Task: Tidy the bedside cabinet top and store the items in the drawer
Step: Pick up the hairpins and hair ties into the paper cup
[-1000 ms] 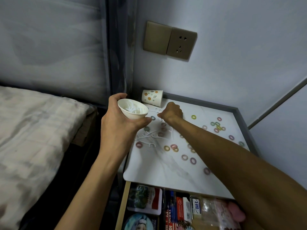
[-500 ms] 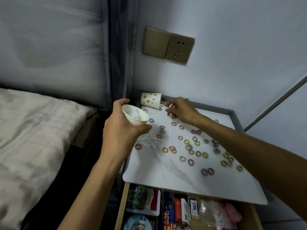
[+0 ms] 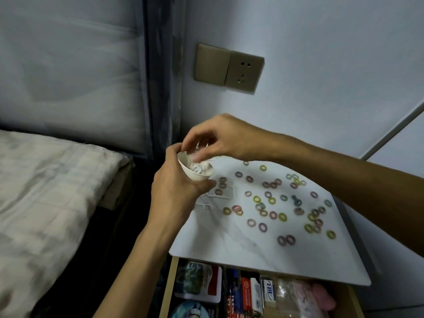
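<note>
My left hand (image 3: 176,191) grips a small white cup (image 3: 197,176) with white floss picks in it, held over the left edge of the white cabinet top (image 3: 241,249). My right hand (image 3: 220,138) hovers just above the cup's mouth, fingertips pinched on a white floss pick; the blur hides the details. A few more floss picks (image 3: 206,206) lie on the top below the cup. Several small coloured rings (image 3: 273,214) are scattered across the top. The open drawer (image 3: 171,283) below is packed with boxes and packets.
A bed with a pale cover (image 3: 46,191) lies to the left, across a dark gap. The wall with a brass switch and socket plate (image 3: 243,73) stands behind the cabinet. A grey frame borders the cabinet's right side.
My right hand lifted off the cabinet top with a floss pick and came left over the cup. The patterned cup at the back is now hidden behind my hands.
</note>
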A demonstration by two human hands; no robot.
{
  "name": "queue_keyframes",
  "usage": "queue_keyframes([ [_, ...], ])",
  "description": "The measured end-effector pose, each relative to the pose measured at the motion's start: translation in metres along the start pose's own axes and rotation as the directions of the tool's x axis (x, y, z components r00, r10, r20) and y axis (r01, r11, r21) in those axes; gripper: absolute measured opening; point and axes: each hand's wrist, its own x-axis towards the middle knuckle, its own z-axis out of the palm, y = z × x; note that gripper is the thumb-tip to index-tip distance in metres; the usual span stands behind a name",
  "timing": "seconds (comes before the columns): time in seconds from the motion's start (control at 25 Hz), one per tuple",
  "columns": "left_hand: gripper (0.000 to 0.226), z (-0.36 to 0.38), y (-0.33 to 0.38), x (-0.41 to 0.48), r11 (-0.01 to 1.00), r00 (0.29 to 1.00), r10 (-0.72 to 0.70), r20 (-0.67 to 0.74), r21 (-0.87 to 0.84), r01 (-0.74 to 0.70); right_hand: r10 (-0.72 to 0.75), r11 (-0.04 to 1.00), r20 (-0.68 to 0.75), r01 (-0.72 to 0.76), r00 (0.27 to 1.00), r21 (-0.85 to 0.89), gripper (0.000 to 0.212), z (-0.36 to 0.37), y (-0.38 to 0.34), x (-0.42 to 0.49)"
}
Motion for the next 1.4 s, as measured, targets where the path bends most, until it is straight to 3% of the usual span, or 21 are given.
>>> queue_keyframes([
  [0.08,0.083,-0.003,-0.001,0.001,1.0,1.0,-0.005,-0.028,-0.004,0.005,0.085,0.981,-0.157,-0.056,0.984,0.185,0.016,-0.002,0.025,0.002],
  [0.12,0.084,-0.005,-0.002,0.002,1.0,0.999,-0.002,-0.044,-0.002,0.002,0.16,0.974,-0.219,-0.117,0.963,0.195,0.016,0.0,0.043,0.004],
  [0.2,0.085,-0.01,-0.004,0.003,1.0,0.997,0.006,-0.079,0.003,-0.005,0.284,0.955,-0.239,-0.295,0.929,-0.011,0.019,0.018,0.085,0.009],
  [0.28,0.084,-0.016,-0.007,0.006,1.0,0.993,0.004,-0.117,0.002,-0.004,0.349,0.882,-0.174,-0.385,0.921,-0.271,0.028,0.047,0.118,0.017],
  [0.4,0.084,-0.021,-0.01,0.011,1.0,0.987,-0.012,-0.16,0.001,0.012,0.353,0.818,-0.178,-0.396,0.918,-0.416,0.04,0.084,0.141,0.03],
  [0.52,0.085,-0.02,-0.012,0.012,1.0,0.987,-0.024,-0.157,-0.018,0.021,0.347,0.732,-0.239,-0.421,0.907,-0.536,0.036,0.103,0.145,0.043],
  [0.68,0.084,-0.02,-0.013,0.012,0.999,0.987,-0.029,-0.157,-0.026,0.025,0.444,0.671,-0.345,-0.562,0.827,-0.484,0.024,0.107,0.147,0.046],
  [0.88,0.083,-0.016,-0.008,0.009,1.0,0.99,-0.013,-0.138,-0.029,0.009,0.523,0.638,-0.277,-0.586,0.806,-0.5,0.018,0.091,0.148,0.025],
  [1.16,0.085,-0.007,-0.001,0.008,0.998,0.993,-0.021,-0.112,-0.068,0.013,0.784,0.588,-0.241,-0.809,0.572,-0.008,0.018,0.083,0.14,-0.027],
  [1.4,0.085,0.001,0.005,0.002,0.994,0.997,-0.036,-0.072,-0.108,0.029,0.807,0.542,-0.274,-0.84,0.524,-0.011,0.038,0.109,0.111,-0.041],
])
